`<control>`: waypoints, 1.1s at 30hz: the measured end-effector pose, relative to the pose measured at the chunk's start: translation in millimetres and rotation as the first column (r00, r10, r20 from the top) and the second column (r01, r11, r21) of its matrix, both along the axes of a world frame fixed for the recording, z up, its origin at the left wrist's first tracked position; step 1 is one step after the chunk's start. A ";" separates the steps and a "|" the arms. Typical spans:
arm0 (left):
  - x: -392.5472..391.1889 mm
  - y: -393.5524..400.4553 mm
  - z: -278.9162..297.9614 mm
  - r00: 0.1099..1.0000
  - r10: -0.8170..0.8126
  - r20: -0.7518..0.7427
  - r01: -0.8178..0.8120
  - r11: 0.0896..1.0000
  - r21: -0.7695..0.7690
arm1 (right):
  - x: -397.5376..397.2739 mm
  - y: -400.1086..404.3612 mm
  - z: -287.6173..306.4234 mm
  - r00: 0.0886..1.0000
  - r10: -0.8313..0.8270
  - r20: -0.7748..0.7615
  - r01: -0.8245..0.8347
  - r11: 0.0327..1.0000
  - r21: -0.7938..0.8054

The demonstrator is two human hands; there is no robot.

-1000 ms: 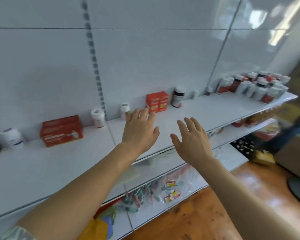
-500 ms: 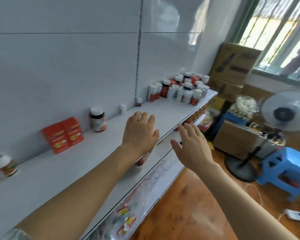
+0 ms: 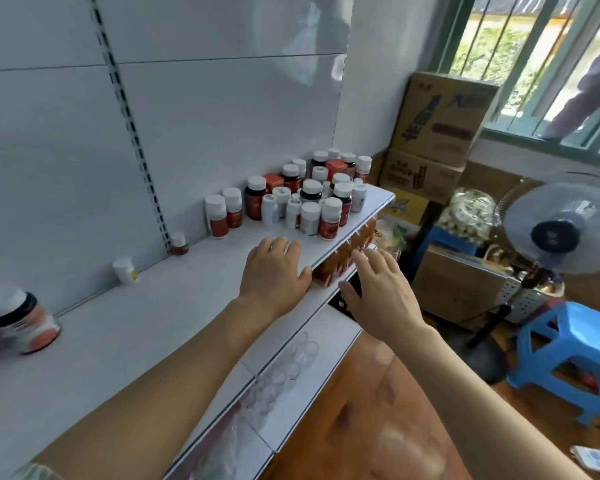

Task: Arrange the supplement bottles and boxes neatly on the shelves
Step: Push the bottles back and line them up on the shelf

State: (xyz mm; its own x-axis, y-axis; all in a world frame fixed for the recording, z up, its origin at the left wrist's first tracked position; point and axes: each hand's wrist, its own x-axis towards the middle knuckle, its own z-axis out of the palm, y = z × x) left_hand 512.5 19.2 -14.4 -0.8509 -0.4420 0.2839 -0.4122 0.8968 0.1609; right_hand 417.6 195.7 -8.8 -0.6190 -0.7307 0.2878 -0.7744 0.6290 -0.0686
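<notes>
Two bare forearms reached out over a long white metal shelf (image 3: 125,344) that ran along a pale panelled wall with a slotted upright. Beyond the shelf's far end stood stacked brown cardboard cartons (image 3: 440,119) under a green-framed barred window, and to the right a grey pedestal fan (image 3: 565,223) stood near a bright blue plastic stool (image 3: 568,358) on a reddish wooden floor. A lower white shelf (image 3: 326,344) jutted out beneath the upper one and carried clear plastic cups, with orange-red packets tucked under the upper shelf's edge.

At the far end of the upper shelf stood a crowded cluster of supplement bottles and small red boxes (image 3: 305,199), most of the bottles white-capped, some white with red labels and some dark brown, set close together in no clear rows. A tiny brown bottle with a white cap (image 3: 179,242) stood alone by the slotted upright, and a small white bottle (image 3: 123,270) stood further along the wall, well apart from the cluster. A blurred white jar with a black band and an orange label (image 3: 18,320) stood at the near left of the shelf.

The left hand (image 3: 274,271) hovered palm down over the shelf's front edge, near the cluster, fingers straight and together, holding nothing. The right hand (image 3: 381,296) was out past the shelf edge, above the lower shelf, fingers relaxed and slightly spread, also holding nothing.
</notes>
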 end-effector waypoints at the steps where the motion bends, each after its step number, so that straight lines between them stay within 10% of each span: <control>1: -15.2 0.4 -0.7 1.000 0.019 0.006 -0.020 1.000 0.009 | -19.5 -1.4 2.9 1.000 0.019 -0.002 -0.019 1.000 -0.007; 18: -196.6 -83.7 -30.0 0.986 0.169 0.002 -0.169 0.982 0.080 | -242.9 -128.6 -9.9 0.924 0.379 -0.046 -0.378 0.925 0.034; 33: -248.4 -77.0 -53.4 0.964 0.264 -0.006 -0.264 0.962 -0.076 | -328.3 -173.7 -26.0 0.613 0.789 0.028 -0.788 0.614 -0.035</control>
State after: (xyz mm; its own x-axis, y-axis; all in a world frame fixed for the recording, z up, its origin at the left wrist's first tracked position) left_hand 264.1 -57.7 -67.8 -0.7080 -0.6285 0.3221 -0.6365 0.7655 0.0946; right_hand 89.3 22.0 -34.8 0.1837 -0.9375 0.2957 -0.9679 -0.2249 -0.1118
